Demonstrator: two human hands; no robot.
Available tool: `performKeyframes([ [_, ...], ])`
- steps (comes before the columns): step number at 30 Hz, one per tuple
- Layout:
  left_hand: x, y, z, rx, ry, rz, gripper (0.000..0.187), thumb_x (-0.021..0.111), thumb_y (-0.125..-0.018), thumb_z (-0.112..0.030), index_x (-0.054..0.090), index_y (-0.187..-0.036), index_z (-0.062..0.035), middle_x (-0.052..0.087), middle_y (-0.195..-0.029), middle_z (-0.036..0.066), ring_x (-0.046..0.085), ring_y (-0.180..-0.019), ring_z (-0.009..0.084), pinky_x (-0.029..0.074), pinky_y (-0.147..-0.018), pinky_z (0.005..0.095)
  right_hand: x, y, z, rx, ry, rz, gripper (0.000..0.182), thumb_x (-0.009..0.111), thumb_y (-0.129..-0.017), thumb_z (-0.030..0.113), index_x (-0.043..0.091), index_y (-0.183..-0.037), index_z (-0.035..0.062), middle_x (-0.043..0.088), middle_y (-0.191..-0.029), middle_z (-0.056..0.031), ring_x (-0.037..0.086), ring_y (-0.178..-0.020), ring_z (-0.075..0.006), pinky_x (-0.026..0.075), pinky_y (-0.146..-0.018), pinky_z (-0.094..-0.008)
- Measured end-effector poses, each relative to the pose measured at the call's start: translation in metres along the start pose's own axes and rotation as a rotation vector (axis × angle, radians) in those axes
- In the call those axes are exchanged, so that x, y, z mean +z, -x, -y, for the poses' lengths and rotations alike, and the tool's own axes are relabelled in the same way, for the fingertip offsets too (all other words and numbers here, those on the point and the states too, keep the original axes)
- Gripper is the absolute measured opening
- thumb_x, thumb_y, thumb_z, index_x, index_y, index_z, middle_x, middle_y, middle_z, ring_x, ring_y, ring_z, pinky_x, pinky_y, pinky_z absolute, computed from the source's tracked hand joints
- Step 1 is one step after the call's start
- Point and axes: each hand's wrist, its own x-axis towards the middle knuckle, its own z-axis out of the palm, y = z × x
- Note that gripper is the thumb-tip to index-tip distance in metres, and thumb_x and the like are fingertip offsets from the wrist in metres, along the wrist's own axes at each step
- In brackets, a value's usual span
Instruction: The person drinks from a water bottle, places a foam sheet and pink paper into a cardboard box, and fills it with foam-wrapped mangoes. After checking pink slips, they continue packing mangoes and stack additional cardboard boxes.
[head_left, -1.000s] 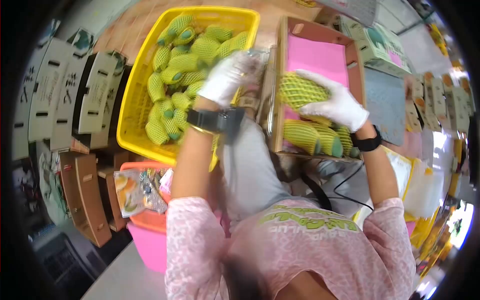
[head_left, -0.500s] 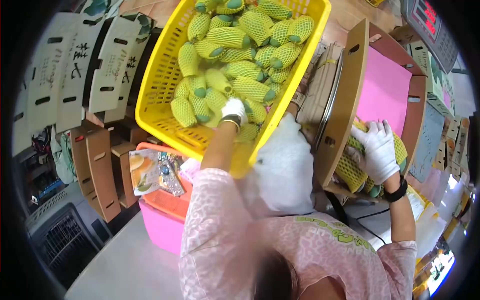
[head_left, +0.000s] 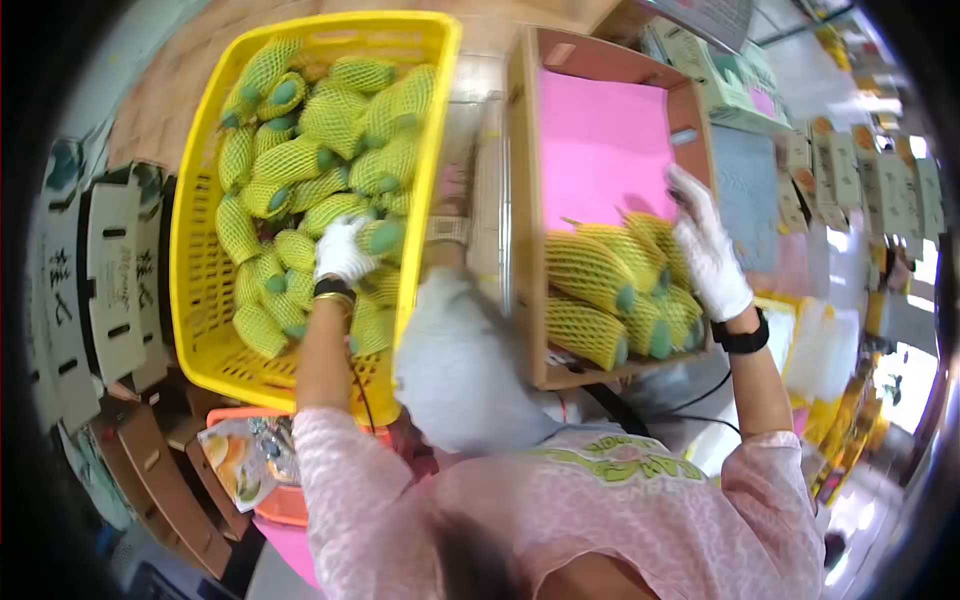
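Gloved in white, my left hand [head_left: 345, 250] is inside the yellow plastic crate [head_left: 182, 250], its fingers closed around a green mango [head_left: 384, 238] in a yellow foam net. Many more netted mangoes [head_left: 335, 118] lie heaped around it. To the right, a cardboard box [head_left: 523, 220] has a pink sheet [head_left: 605, 150] inside. Several netted mangoes [head_left: 590, 265] lie together at its near end. My right hand [head_left: 708, 245], also in a white glove, is at the box's right wall, fingers stretched out and holding nothing.
Flattened printed cartons [head_left: 110, 280] stand at the left. An orange basket [head_left: 290, 505] with a fruit-printed packet [head_left: 240, 460] sits below the crate. A scale [head_left: 710, 15] is at the top right, near a pale green carton [head_left: 735, 90]. A black cable [head_left: 700, 400] runs below the box.
The view has swung right, so crate and box appear further left. My right hand has come off the box's mangoes to its right wall. My left hand now grips a mango in the crate.
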Motion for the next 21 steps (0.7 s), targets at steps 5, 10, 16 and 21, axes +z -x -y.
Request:
performKeyframes([
  [5, -0.062, 0.025, 0.022, -0.121, 1.254, -0.123, 0.061, 0.065, -0.061, -0.004, 0.047, -0.118, -0.0003, 0.053, -0.107, 0.010, 0.052, -0.096, 0.0206, 0.044, -0.085, 0.0320, -0.045, 0.026, -0.016, 0.199, -0.231, -0.325, 0.035, 0.049, -0.088, 0.017, 0.046, -0.119, 0.0014, 0.052, -0.113, -0.0108, 0.048, -0.106, -0.0165, 0.036, -0.092, -0.0278],
  [10, -0.110, 0.046, -0.003, 0.006, 2.089, -0.313, 0.059, 0.065, -0.068, -0.018, 0.043, -0.120, -0.0024, 0.054, -0.109, 0.011, 0.052, -0.097, 0.0229, 0.047, -0.083, 0.0359, -0.031, 0.038, 0.000, 0.229, -0.336, -0.239, 0.037, 0.058, -0.081, 0.015, 0.050, -0.114, 0.0007, 0.056, -0.107, -0.0110, 0.052, -0.100, -0.0176, 0.040, -0.089, -0.0286],
  [16, -0.181, 0.073, -0.171, 0.209, 1.648, 0.149, 0.053, 0.063, -0.072, -0.017, 0.043, -0.119, -0.0021, 0.052, -0.113, 0.009, 0.051, -0.103, 0.0202, 0.045, -0.086, 0.0320, -0.045, 0.026, 0.068, -0.432, 0.166, -0.233, 0.070, 0.073, -0.061, 0.014, 0.042, -0.124, 0.0096, 0.042, -0.121, -0.0142, 0.044, -0.111, -0.0280, 0.036, -0.094, -0.0354],
  [21, -0.175, 0.083, -0.300, 0.638, 1.370, 0.621, 0.045, 0.054, -0.083, -0.018, 0.041, -0.121, 0.0005, 0.052, -0.114, 0.008, 0.049, -0.103, 0.0142, 0.040, -0.087, 0.0267, -0.081, 0.013, 0.079, -0.669, 0.160, 0.058, 0.081, 0.079, -0.049, 0.020, 0.044, -0.122, 0.0109, 0.042, -0.121, -0.0141, 0.044, -0.110, -0.0294, 0.038, -0.093, -0.0356],
])
